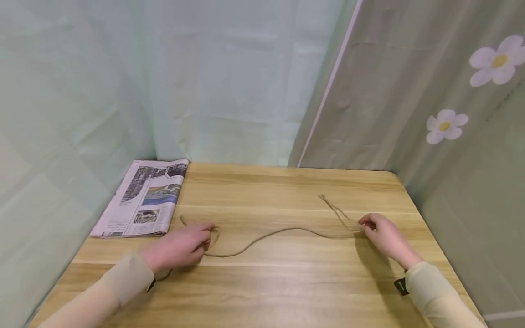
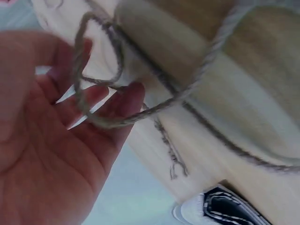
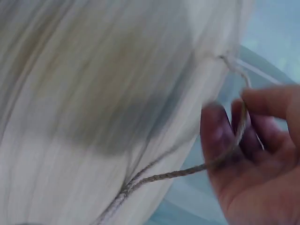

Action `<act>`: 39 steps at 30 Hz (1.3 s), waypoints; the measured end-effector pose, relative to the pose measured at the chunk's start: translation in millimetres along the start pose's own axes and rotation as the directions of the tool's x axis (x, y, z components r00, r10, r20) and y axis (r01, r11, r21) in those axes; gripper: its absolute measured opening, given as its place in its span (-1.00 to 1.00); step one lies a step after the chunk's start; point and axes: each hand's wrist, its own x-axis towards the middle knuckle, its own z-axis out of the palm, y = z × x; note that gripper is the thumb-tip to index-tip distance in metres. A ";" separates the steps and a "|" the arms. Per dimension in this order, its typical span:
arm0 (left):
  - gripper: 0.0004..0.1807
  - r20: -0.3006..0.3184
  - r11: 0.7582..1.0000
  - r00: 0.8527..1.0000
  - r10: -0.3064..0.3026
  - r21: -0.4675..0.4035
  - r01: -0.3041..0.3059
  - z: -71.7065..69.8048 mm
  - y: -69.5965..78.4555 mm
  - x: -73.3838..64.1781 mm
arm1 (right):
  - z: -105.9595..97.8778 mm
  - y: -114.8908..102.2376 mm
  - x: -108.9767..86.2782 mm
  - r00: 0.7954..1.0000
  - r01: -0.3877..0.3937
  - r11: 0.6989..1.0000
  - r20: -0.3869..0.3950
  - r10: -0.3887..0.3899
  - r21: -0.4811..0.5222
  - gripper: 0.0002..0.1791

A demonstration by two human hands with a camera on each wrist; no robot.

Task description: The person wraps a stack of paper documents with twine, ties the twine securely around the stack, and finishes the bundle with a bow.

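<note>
A length of brown twine (image 1: 262,238) runs in a wavy line across the wooden table between my two hands. At the left, my left hand (image 1: 182,243) holds the twine near its left part, palm side turned down. In the left wrist view, a loop of twine (image 2: 112,124) hangs around its bent fingers, and a knotted, frayed end trails below. My right hand (image 1: 383,234) pinches the twine's right part between thumb and forefinger, just above the table. In the right wrist view, the twine (image 3: 180,173) bends into a loop from these fingertips. Two strands spread beyond that hand toward the back.
A folded newspaper (image 1: 143,198) lies at the table's back left corner, close to my left hand. Pale curtains (image 1: 242,91) hang around the left, back and right edges of the wooden table (image 1: 262,296). White flowers (image 1: 445,126) decorate the right curtain.
</note>
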 end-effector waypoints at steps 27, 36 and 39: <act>-0.75 -0.248 0.986 0.963 0.111 0.147 -0.076 16.1 -13.6 -34.3 | 14.2 31.6 -19.3 0.951 0.308 0.900 0.070 -0.301 -0.308 -0.76; -0.63 -0.207 0.988 0.976 0.067 0.153 -0.035 17.0 -25.1 -52.7 | 16.0 35.3 -29.6 0.959 0.283 0.896 0.073 -0.274 -0.341 -0.74; -0.60 -0.186 0.986 0.982 0.018 0.166 0.014 11.2 -31.0 -57.2 | 12.3 38.5 -29.5 0.956 0.291 0.894 0.066 -0.287 -0.341 -0.72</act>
